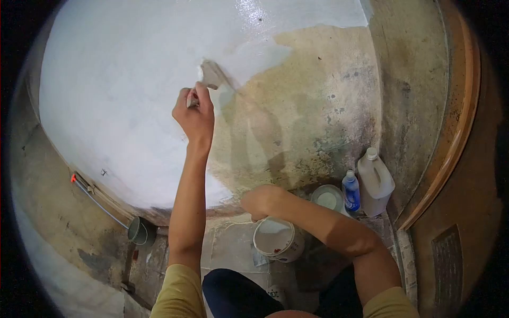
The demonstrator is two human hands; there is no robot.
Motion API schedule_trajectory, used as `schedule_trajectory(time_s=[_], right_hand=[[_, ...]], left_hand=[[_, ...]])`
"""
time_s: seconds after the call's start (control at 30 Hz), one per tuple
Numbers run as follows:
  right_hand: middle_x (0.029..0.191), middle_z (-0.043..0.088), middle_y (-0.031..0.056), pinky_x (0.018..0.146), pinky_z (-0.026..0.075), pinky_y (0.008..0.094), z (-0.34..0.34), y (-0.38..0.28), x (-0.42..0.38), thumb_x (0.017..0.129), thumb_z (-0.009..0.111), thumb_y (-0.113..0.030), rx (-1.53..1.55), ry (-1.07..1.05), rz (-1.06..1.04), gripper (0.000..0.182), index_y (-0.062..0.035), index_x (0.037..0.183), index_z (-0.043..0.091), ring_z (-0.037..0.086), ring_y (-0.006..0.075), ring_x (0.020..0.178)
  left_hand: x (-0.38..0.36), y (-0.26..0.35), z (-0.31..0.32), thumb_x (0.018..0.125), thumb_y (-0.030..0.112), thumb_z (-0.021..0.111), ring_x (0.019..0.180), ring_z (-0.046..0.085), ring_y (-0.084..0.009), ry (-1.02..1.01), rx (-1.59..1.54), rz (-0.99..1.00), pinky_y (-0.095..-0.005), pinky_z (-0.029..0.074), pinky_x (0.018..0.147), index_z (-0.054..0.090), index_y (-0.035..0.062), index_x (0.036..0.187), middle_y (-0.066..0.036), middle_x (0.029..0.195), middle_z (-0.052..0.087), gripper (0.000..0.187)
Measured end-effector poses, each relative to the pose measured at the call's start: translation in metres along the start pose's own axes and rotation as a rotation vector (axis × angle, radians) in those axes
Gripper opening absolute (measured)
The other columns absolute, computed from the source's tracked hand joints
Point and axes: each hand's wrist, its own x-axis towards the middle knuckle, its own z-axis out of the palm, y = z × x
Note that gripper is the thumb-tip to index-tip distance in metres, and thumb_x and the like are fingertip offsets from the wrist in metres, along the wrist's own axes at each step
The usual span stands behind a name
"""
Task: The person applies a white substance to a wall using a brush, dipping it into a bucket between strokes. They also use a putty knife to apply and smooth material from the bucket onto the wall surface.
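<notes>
My left hand is closed around the handle of a paintbrush, raised against the wall with its wide head at the border of the white paint. Lower down, my right hand is curled at the far rim of a white bucket, seemingly holding it by the rim or handle; its fingertips are partly hidden. Whitish paint shows inside the bucket, with reddish specks near the inner wall. Fresh white paint covers the left and top of the wall, while bare stained plaster shows at right.
Beside the wall's foot at right stand a translucent jug, a blue bottle and a round pale container. A dark bucket stands at left near a long pole with a red end. Wood trim curves along the right.
</notes>
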Motion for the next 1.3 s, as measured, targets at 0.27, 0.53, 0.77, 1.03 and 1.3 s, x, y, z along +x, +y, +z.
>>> schedule_trajectory(time_s=[0.27, 0.53, 0.77, 1.03, 1.3], right_hand=[[0.108, 0.067, 0.0154, 0.080, 0.053, 0.0441, 0.019, 0.000, 0.015, 0.075, 0.073, -0.023, -0.002, -0.013, 0.070, 0.040, -0.0029, 0.109, 0.067, 0.065, 0.0323, 0.098], [0.114, 0.066, 0.0116, 0.081, 0.053, 0.0421, 0.105, 0.061, 0.096, 0.069, 0.079, -0.024, 0.065, 0.182, -0.071, 0.043, -0.0124, 0.109, 0.068, 0.062, 0.0272, 0.107], [0.123, 0.061, 0.0144, 0.088, 0.051, 0.0442, -0.006, 0.072, -0.037, 0.075, 0.072, -0.025, 0.164, 0.177, 0.301, 0.041, -0.0083, 0.111, 0.065, 0.060, 0.0305, 0.110], [0.089, 0.065, 0.0154, 0.070, 0.050, 0.0406, -0.055, 0.067, -0.127, 0.079, 0.071, -0.026, -0.218, 0.976, 0.294, 0.034, -0.0026, 0.102, 0.064, 0.062, 0.0338, 0.074], [0.091, 0.065, 0.0125, 0.071, 0.051, 0.0409, -0.069, 0.035, -0.102, 0.075, 0.070, -0.013, -0.006, 1.138, 0.417, 0.029, -0.0045, 0.103, 0.063, 0.063, 0.0338, 0.081]], left_hand=[[0.009, 0.047, 0.082, 0.083, 0.019, 0.066, 0.071, 0.061, -0.0420, -0.165, 0.170, 0.293, -0.0481, 0.047, 0.060, 0.054, 0.0005, 0.076, -0.022, 0.077, 0.060, 0.023], [-0.018, 0.134, 0.162, 0.083, 0.017, 0.063, 0.077, 0.062, -0.0413, -0.369, -0.090, 0.348, -0.0462, 0.050, 0.069, 0.057, -0.0015, 0.079, -0.022, 0.083, 0.063, 0.020], [-0.046, 0.115, 0.082, 0.085, 0.010, 0.069, 0.053, 0.056, -0.0139, -0.155, -0.292, 0.182, -0.0268, 0.045, 0.047, 0.058, -0.0017, 0.075, -0.012, 0.063, 0.058, 0.019], [-0.074, 0.060, 0.002, 0.086, 0.009, 0.067, 0.047, 0.048, -0.0119, -0.222, -0.067, -0.063, -0.0255, 0.040, 0.046, 0.054, -0.0026, 0.070, -0.012, 0.055, 0.055, 0.024], [-0.092, 0.067, 0.007, 0.091, 0.018, 0.063, 0.043, 0.053, -0.0215, -0.262, -0.242, -0.254, -0.0334, 0.040, 0.045, 0.058, -0.0020, 0.067, -0.017, 0.053, 0.055, 0.032]])
